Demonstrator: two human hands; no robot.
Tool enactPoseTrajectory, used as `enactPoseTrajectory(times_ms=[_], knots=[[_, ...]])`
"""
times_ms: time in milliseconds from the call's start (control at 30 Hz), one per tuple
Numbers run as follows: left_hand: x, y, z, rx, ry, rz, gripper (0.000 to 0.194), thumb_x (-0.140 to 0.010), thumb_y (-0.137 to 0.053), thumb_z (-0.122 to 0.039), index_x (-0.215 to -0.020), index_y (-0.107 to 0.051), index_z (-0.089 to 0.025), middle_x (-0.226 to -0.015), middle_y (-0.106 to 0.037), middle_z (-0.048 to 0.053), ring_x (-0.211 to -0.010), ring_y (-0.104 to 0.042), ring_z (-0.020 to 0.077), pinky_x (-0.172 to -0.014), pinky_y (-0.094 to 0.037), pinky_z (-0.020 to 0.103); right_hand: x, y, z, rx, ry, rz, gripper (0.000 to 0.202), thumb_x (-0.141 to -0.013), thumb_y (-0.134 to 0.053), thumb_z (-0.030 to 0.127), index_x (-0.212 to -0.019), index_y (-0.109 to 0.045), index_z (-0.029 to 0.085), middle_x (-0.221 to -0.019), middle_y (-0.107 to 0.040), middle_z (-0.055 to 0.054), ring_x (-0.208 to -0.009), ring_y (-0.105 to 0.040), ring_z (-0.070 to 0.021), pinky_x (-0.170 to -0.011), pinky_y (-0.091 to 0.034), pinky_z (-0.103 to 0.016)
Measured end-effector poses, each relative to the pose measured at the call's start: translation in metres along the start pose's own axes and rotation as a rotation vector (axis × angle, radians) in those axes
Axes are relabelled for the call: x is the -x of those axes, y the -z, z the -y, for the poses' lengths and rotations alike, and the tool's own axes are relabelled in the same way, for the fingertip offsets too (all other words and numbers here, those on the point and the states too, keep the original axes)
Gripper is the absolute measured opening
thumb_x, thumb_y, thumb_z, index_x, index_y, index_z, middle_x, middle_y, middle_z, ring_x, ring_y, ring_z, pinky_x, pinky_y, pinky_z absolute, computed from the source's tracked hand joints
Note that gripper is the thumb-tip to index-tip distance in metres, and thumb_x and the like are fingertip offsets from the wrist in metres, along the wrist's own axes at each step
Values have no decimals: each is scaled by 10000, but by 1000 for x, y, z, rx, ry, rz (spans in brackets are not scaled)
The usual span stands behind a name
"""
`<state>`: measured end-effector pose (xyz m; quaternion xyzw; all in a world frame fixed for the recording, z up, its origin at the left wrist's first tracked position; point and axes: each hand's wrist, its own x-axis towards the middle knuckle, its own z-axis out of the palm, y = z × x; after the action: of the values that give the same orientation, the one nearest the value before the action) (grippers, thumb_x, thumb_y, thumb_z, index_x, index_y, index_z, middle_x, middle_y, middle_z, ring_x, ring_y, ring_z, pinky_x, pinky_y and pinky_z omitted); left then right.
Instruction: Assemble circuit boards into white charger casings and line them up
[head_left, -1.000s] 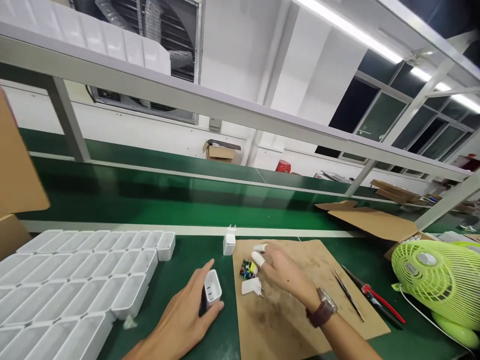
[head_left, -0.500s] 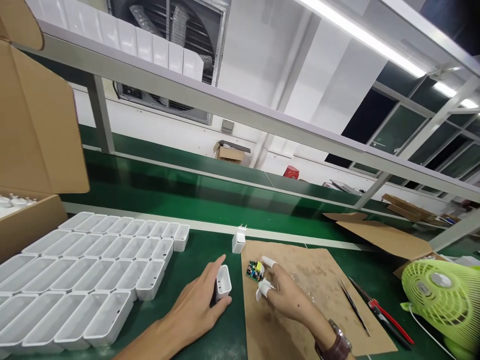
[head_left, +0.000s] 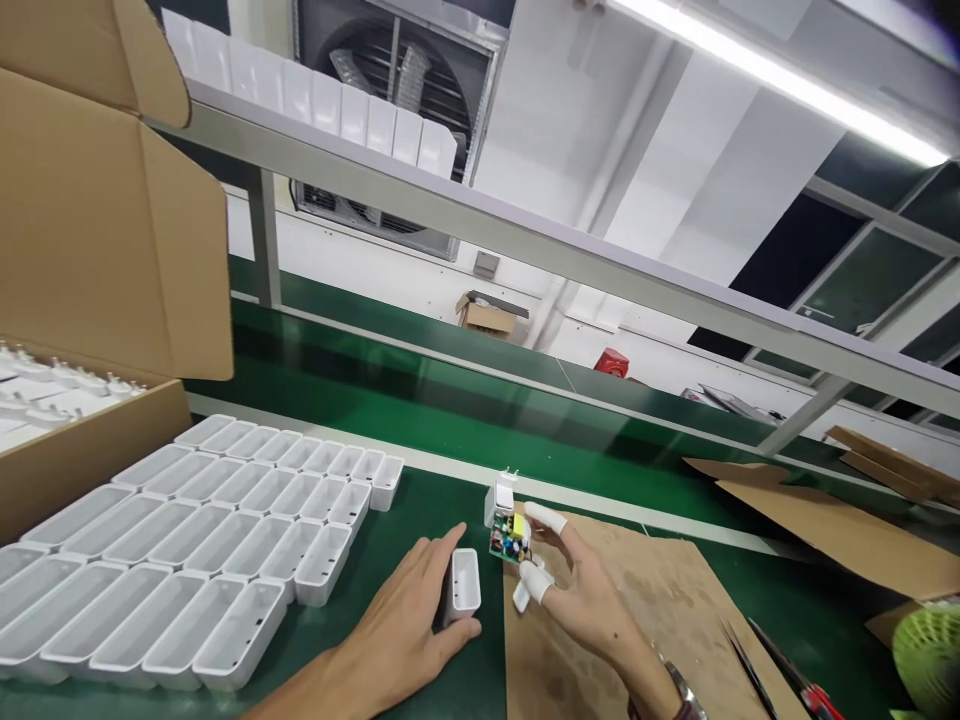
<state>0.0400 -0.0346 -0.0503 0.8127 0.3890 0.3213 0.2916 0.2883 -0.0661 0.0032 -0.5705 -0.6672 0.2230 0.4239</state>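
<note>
Left hand (head_left: 405, 630): curled round a white charger shell (head_left: 465, 583) standing on the green bench.
Right hand (head_left: 581, 600): thumb and forefinger, in white finger cots, pinched a small circuit board (head_left: 508, 538) above the cardboard sheet (head_left: 645, 600).
Nearby: rows of empty white shells (head_left: 225, 540) lay left.

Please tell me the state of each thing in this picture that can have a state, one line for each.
left hand: holds white shell, open end up
right hand: pinches circuit board, lifted
cardboard box: flaps open
white trays: open side up, in rows
finished charger: prongs up
</note>
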Motion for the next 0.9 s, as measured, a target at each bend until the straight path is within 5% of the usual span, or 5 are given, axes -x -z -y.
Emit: enactPoseTrajectory(times_ms=[233, 400, 633, 900], knots=[[-7, 6, 6, 105, 50, -59, 835, -894, -659, -197, -1615, -247, -285, -1475, -553, 129, -1309, -577, 322, -1161, -459, 549, -2, -33, -7, -210, 82, -47, 575, -899, -678, 317, -1446, -512, 258, -1413, -628, -122, -1265, -649, -257, -1094, -563, -419], [-9, 1, 16, 91, -45, -115, 835, -914, -605, -127, -1609, -196, -345, -1480, -546, 100, -1343, -554, 297, -1171, -458, 546, 25, -40, -8, -232, 7, -103, 509, -966, -641, 431, -1448, -520, 325, -1439, -607, -116, -1184, -702, -257, -884, -666, -317], [-10, 4, 13, 11, -170, -171, 785, -966, -538, -96, -1612, -169, -348, -1508, -526, 114, -1414, -495, 295, -1185, -460, 552, 30, -48, 5, 50, 305, -204, 479, -944, -681, 345, -1415, -606, 295, -1370, -672, -124, -1242, -670, -357, -1046, -610, -513], [-10, 7, 10, -10, -210, -162, 849, -950, -502, -24, -1626, -125, -373, -1530, -536, 78, -1455, -426, 279, -1204, -445, 575, 26, -52, 6, 307, 514, -291, 486, -963, -608, 249, -1444, -549, 215, -1265, -723, -135, -1063, -751, -291, -894, -679, -399]])
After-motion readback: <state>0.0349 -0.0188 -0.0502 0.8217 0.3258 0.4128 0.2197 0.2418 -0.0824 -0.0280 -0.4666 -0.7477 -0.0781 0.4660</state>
